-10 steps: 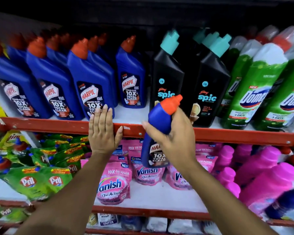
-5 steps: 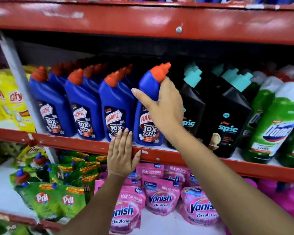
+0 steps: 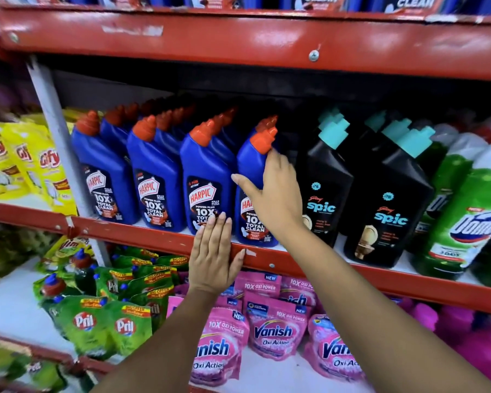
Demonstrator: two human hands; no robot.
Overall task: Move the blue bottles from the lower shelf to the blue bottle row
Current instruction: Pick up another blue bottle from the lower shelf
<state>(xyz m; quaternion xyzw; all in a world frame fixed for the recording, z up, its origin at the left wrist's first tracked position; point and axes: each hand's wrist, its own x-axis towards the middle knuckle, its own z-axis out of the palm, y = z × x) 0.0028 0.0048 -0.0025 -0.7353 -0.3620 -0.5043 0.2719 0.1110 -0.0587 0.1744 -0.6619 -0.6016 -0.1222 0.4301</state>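
The blue bottle (image 3: 251,177) is standing upright at the right end of the blue bottle row (image 3: 156,171), near the front edge of the red shelf (image 3: 142,236), just beside the black bottles (image 3: 326,188). The right hand (image 3: 275,199) is resting against its side, fingers spread and loosely curved, not clamping it. The left hand (image 3: 213,256) is lying flat and open on the shelf's front edge, above the pink pouches (image 3: 275,327).
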